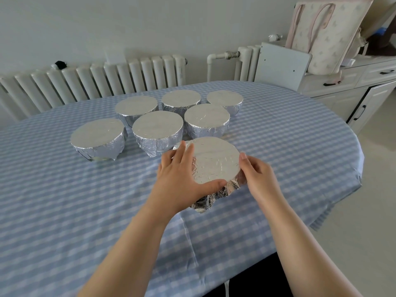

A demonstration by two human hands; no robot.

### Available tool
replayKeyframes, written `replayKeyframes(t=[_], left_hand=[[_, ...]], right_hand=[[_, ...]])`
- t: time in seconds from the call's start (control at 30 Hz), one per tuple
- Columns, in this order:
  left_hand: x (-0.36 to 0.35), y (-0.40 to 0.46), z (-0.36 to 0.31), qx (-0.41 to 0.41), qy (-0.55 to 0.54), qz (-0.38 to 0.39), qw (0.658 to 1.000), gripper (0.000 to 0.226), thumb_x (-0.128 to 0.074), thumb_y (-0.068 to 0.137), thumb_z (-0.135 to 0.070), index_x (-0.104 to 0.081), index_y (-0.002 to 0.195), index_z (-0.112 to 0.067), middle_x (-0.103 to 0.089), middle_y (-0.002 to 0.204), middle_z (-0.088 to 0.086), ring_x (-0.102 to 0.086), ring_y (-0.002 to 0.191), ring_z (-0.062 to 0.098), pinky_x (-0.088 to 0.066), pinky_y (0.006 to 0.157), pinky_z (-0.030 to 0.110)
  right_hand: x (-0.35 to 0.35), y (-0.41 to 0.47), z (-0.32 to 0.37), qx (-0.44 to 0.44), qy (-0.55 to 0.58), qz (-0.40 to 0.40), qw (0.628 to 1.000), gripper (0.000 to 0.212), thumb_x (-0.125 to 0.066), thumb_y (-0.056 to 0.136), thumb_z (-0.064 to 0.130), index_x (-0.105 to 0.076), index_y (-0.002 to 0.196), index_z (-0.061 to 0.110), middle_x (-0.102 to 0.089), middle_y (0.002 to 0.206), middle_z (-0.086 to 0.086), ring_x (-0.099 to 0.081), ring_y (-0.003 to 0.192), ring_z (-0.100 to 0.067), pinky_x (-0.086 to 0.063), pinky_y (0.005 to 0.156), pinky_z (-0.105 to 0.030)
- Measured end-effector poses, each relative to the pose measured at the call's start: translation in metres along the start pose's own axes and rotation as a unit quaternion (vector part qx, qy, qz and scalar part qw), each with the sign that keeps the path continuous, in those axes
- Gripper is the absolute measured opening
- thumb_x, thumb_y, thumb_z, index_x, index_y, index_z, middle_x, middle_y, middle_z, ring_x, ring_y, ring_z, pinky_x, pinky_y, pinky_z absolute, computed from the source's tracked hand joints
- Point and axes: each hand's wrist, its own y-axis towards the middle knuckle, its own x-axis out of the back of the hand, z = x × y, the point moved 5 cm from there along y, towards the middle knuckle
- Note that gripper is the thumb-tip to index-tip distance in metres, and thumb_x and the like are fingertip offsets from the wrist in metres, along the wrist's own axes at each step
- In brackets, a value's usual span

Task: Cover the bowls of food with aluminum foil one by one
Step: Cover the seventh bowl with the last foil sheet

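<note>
A foil-wrapped bowl [215,160] sits nearest to me on the blue checked tablecloth [64,200]. Its top is smooth and its sides are crinkled. My left hand [180,179] grips its left side, fingers along the rim and thumb curled under the near edge. My right hand [256,172] holds the right side, thumb against the rim and fingers curled round the foil wall. Behind it stand several other bowls wrapped in foil [157,130], set in two rows. The food inside every bowl is hidden.
A white radiator [92,82] runs along the wall behind the table. A white cabinet [342,91] with a tote bag [325,33] on it stands at the right. The table's rounded edge [355,163] drops off close to the right of the held bowl.
</note>
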Motion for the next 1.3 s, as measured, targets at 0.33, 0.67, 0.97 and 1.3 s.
replayKeyframes(t=[0.33,0.67,0.97,1.3], left_hand=[[0.000,0.000,0.001,0.007,-0.022,-0.003,1.000,0.122,-0.048,0.053,-0.091,-0.017,0.154,-0.028,-0.007,0.163,-0.009,-0.002,0.143,0.010,-0.011,0.120,0.036],[-0.002,0.000,0.002,0.009,-0.027,-0.004,1.000,0.130,-0.043,0.045,-0.099,-0.019,0.153,-0.030,-0.008,0.162,-0.009,-0.003,0.142,0.011,-0.011,0.118,0.035],[-0.003,0.002,0.003,0.003,-0.019,0.005,1.000,0.123,-0.043,0.051,-0.095,-0.018,0.153,-0.032,-0.007,0.163,-0.009,-0.003,0.143,0.012,-0.012,0.118,0.036],[-0.001,0.000,0.001,0.005,-0.027,0.011,1.000,0.122,-0.042,0.050,-0.092,-0.018,0.153,-0.032,-0.005,0.163,-0.010,-0.002,0.143,0.011,-0.011,0.117,0.035]], right_hand=[[-0.006,-0.004,-0.017,-0.040,0.116,-0.102,0.987,0.024,-0.053,0.100,0.029,-0.063,0.087,0.011,-0.061,0.062,0.010,-0.053,0.051,0.004,-0.042,0.055,-0.012],[-0.010,0.001,-0.022,-0.094,0.179,-0.117,0.973,0.017,-0.060,0.097,0.021,-0.066,0.083,0.015,-0.062,0.065,0.004,-0.053,0.051,-0.003,-0.043,0.057,-0.023],[-0.013,0.006,-0.023,-0.118,0.175,-0.101,0.972,0.012,-0.057,0.098,0.016,-0.065,0.089,0.013,-0.067,0.076,-0.001,-0.058,0.059,-0.010,-0.047,0.053,-0.023],[-0.006,0.005,-0.022,-0.090,0.133,-0.140,0.977,0.010,-0.068,0.088,0.014,-0.067,0.083,0.022,-0.068,0.075,0.005,-0.061,0.066,-0.011,-0.050,0.064,-0.030]])
